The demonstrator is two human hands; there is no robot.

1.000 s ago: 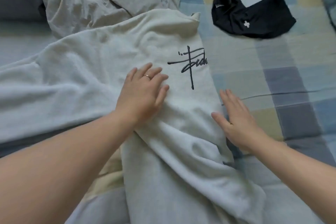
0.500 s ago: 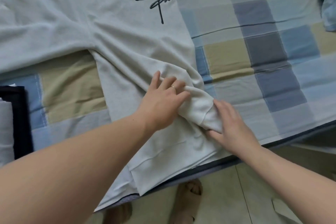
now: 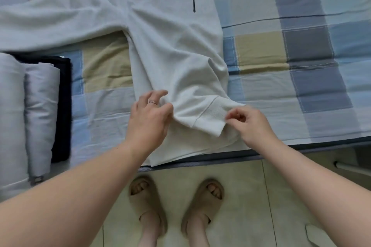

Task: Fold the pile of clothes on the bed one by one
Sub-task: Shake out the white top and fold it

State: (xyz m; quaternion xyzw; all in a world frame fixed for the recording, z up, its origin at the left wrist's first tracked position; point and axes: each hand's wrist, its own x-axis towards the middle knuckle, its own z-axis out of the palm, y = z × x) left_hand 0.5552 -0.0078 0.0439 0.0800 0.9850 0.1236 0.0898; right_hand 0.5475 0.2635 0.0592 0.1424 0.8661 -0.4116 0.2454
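The white sweatshirt lies from centre to 11 o'clock on the bed. Its sleeve, bunched a moment before, has been drawn flat. The cuff is pinched by the right hand, and the left hand is rested loosely open at its 9 o'clock. The sleeve fold is judged nearly set.

This was a bedroom in a home. A bed filled most of the view, made up with a soft checked cover in blue, grey and tan squares. Its dark edge ran just above a floor of pale tiles. A light sweatshirt with dark lettering lay spread across the cover. At the left sat grey folded clothes, next to a dark folded garment. The person stood at the bedside, bare-armed, in open-toed sandals.
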